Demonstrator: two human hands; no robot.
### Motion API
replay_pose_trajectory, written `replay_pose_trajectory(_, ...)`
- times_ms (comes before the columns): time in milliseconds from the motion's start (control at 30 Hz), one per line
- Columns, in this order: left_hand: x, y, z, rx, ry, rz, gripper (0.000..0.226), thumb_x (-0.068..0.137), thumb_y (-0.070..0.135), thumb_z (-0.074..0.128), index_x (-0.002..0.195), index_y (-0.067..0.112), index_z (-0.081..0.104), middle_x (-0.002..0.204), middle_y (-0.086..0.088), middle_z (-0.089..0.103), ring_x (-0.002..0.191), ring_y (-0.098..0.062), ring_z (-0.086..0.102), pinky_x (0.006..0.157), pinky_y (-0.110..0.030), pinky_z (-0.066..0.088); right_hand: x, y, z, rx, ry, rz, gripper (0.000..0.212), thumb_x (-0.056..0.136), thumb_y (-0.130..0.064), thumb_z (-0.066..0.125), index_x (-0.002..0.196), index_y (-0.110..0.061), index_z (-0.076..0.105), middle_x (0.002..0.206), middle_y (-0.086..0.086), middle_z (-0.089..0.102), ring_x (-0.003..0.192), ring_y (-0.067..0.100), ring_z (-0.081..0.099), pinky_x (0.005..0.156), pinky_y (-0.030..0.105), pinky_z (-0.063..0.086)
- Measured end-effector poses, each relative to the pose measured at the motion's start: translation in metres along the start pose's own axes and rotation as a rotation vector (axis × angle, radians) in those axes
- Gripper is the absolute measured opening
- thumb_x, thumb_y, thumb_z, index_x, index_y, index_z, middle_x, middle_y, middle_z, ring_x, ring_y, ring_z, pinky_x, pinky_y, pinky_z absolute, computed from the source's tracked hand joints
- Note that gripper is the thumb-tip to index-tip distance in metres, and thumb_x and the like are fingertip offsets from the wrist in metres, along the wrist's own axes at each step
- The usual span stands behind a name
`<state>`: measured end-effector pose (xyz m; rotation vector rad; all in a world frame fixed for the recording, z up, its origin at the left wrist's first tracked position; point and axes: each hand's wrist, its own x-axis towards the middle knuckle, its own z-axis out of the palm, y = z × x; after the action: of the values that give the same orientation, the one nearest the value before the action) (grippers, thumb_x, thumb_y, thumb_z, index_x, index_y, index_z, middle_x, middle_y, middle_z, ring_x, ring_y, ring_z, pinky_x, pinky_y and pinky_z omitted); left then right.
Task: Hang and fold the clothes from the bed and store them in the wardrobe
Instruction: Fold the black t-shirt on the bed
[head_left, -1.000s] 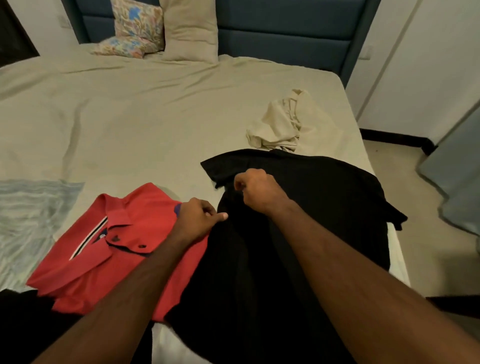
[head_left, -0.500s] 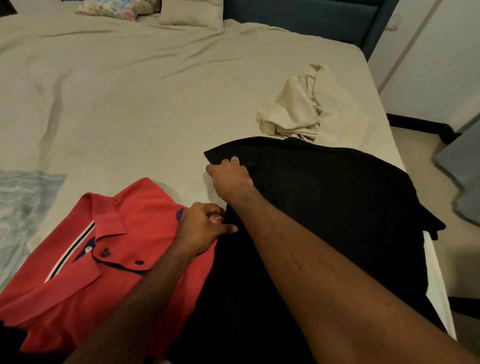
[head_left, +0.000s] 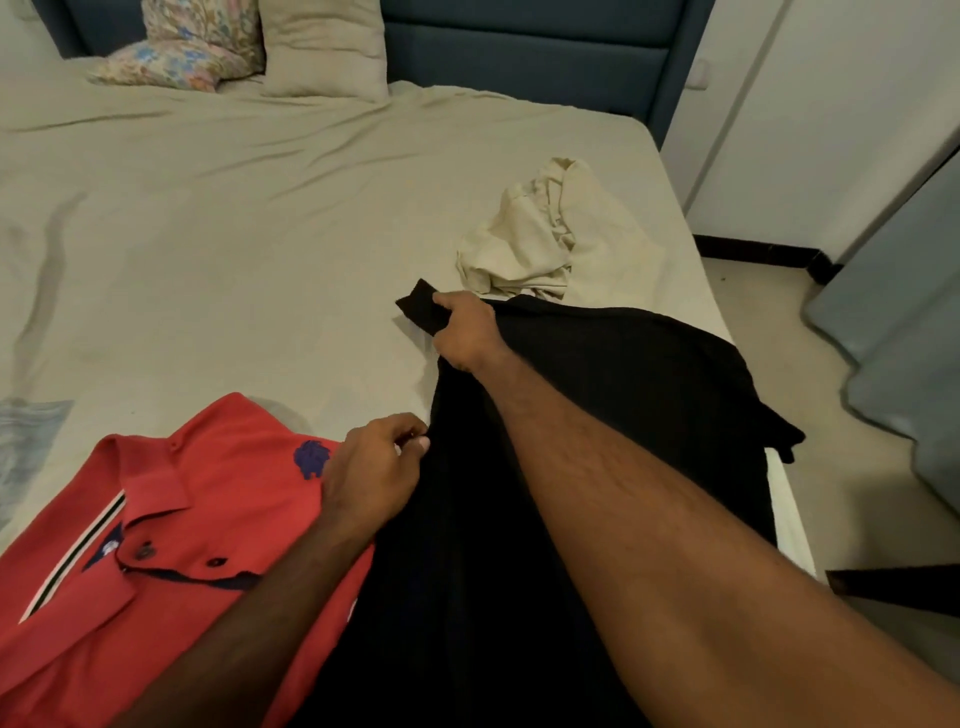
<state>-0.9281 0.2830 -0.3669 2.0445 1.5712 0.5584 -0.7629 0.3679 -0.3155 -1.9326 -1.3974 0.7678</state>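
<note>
Since half a second ago, the right hand (head_left: 467, 332) has lifted the black shirt's (head_left: 597, 415) corner, fingers curled round the cloth. From the head view, the left hand (head_left: 371, 473) pinches the shirt's left edge. It lies along the bed's (head_left: 234, 234) right edge, beside the red polo (head_left: 171, 545); a cream garment (head_left: 545, 234) sits beyond.

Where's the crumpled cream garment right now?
In the head view, the crumpled cream cloth garment lies on the bed's right side near its edge, just beyond the black shirt that the right hand grips.
</note>
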Motion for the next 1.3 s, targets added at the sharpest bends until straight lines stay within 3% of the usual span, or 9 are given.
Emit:
replay_pose_trajectory(333, -0.012, 0.094, 0.063, -0.067, -0.217, 0.251, 0.016, 0.099, 0.039, 0.056, 0.109, 0.033, 0.068, 0.103, 0.006, 0.072, 0.095, -0.02, 0.067, 0.082, -0.042, 0.056, -0.018, 0.113, -0.101, 0.171, 0.218, 0.292, 0.081, 0.077, 0.011, 0.068, 0.149, -0.022, 0.051, 0.132, 0.012, 0.065, 0.1, 0.022, 0.068, 0.08, 0.029, 0.059)
replay_pose_trajectory(500, -0.032, 0.093, 0.076, 0.11, -0.339, 0.224, 0.036, 0.091, 0.047, 0.068, 0.122, 0.031, 0.065, 0.112, 0.003, 0.07, 0.102, -0.019, 0.066, 0.085, -0.039, 0.057, -0.038, 0.14, -0.101, -0.076, 0.024, 0.394, 0.08, 0.083, -0.001, 0.076, 0.154, -0.016, 0.041, 0.151, 0.012, 0.05, 0.134, 0.031, 0.053, 0.109, 0.034, 0.047)
replay_pose_trajectory(600, -0.048, 0.083, 0.065, 0.159, -0.345, 0.203, 0.05, 0.085, 0.047, 0.075, 0.13, 0.029, 0.062, 0.118, 0.003, 0.068, 0.105, -0.017, 0.066, 0.085, -0.034, 0.055, -0.056, 0.13, -0.093, -0.164, 0.136, 0.359, 0.079, 0.087, -0.005, 0.073, 0.156, -0.022, 0.039, 0.162, 0.006, 0.029, 0.144, 0.034, 0.034, 0.112, 0.04, 0.041)
replay_pose_trajectory(733, -0.069, 0.066, 0.046, 0.164, -0.367, 0.197, 0.051, 0.081, 0.042, 0.082, 0.127, 0.029, 0.063, 0.115, 0.006, 0.07, 0.1, -0.012, 0.066, 0.085, -0.034, 0.057, -0.114, 0.107, -0.06, -0.163, 0.33, 0.268, 0.051, 0.09, -0.027, 0.074, 0.136, -0.029, 0.052, 0.143, 0.007, 0.037, 0.127, 0.028, 0.044, 0.095, 0.035, 0.046)
replay_pose_trajectory(833, -0.084, 0.062, 0.035, 0.153, -0.378, 0.22, 0.055, 0.081, 0.036, 0.082, 0.131, 0.027, 0.062, 0.119, 0.007, 0.07, 0.105, -0.013, 0.067, 0.089, -0.036, 0.057, -0.16, 0.105, -0.035, -0.064, 0.24, 0.288, 0.045, 0.086, -0.043, 0.077, 0.123, -0.032, 0.052, 0.128, 0.003, 0.039, 0.106, 0.021, 0.05, 0.075, 0.029, 0.043)
replay_pose_trajectory(967, -0.102, 0.066, 0.02, 0.201, -0.349, 0.265, 0.054, 0.081, 0.035, 0.081, 0.131, 0.029, 0.06, 0.121, 0.006, 0.069, 0.107, -0.015, 0.066, 0.089, -0.037, 0.057, -0.187, 0.107, -0.02, 0.166, 0.125, 0.353, 0.019, 0.082, -0.023, 0.078, 0.091, -0.033, 0.065, 0.104, -0.002, 0.066, 0.084, 0.016, 0.068, 0.068, 0.037, 0.061)
replay_pose_trajectory(1067, -0.121, 0.062, -0.001, 0.359, -0.365, 0.271, 0.045, 0.082, 0.03, 0.076, 0.124, 0.034, 0.06, 0.113, 0.007, 0.068, 0.103, -0.019, 0.067, 0.082, -0.037, 0.056, -0.198, 0.108, -0.024, 0.221, 0.17, 0.348, 0.026, 0.085, -0.005, 0.068, 0.077, -0.03, 0.073, 0.101, -0.005, 0.068, 0.088, 0.014, 0.068, 0.075, 0.04, 0.064)
replay_pose_trajectory(1200, -0.146, 0.051, -0.028, 0.399, -0.448, 0.257, 0.044, 0.072, 0.019, 0.063, 0.11, 0.039, 0.055, 0.093, 0.014, 0.065, 0.087, -0.016, 0.066, 0.071, -0.036, 0.057, -0.216, 0.104, -0.034, 0.442, 0.137, 0.343, 0.029, 0.087, 0.001, 0.073, 0.105, -0.021, 0.072, 0.116, 0.002, 0.06, 0.089, 0.012, 0.065, 0.065, 0.031, 0.064)
replay_pose_trajectory(1300, -0.163, 0.055, -0.028, 0.26, -0.494, 0.294, 0.047, 0.072, 0.012, 0.067, 0.113, 0.035, 0.06, 0.094, 0.011, 0.063, 0.079, -0.011, 0.061, 0.072, -0.038, 0.057, -0.229, 0.107, -0.029, 0.488, 0.024, 0.343, 0.06, 0.077, 0.004, 0.081, 0.128, -0.023, 0.062, 0.129, 0.003, 0.052, 0.105, 0.022, 0.063, 0.064, 0.033, 0.064)
